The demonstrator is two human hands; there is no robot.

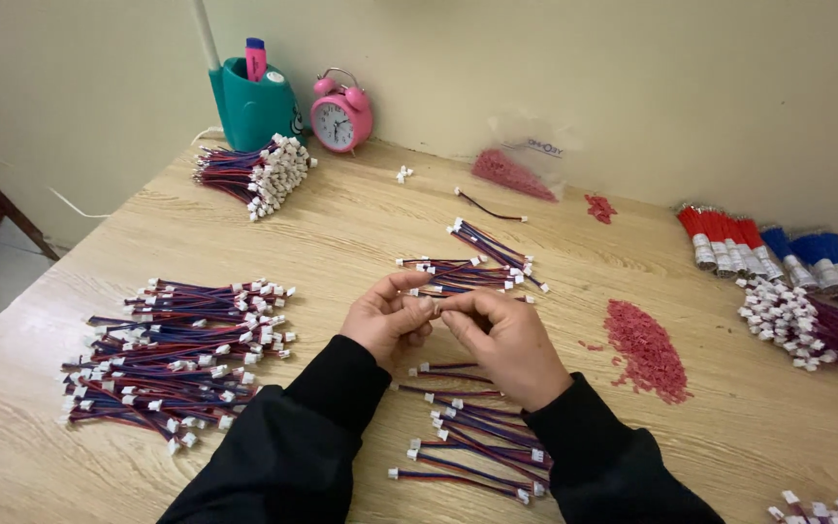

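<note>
My left hand (386,315) and my right hand (501,340) meet at the table's middle, fingertips pinched together on a small wire lead with a white connector (435,303); most of it is hidden by my fingers. Just beyond my hands lie several red-and-blue wire leads with white plugs (482,262). More of the same leads (472,437) lie between my black sleeves, close to the table's near edge.
A big pile of finished leads (181,359) lies left, another bundle (254,173) far left by a teal pen holder (254,107) and pink alarm clock (341,114). A heap of small red parts (647,349) sits right, with red and blue wire bundles (768,247) and a plastic bag (516,170) behind.
</note>
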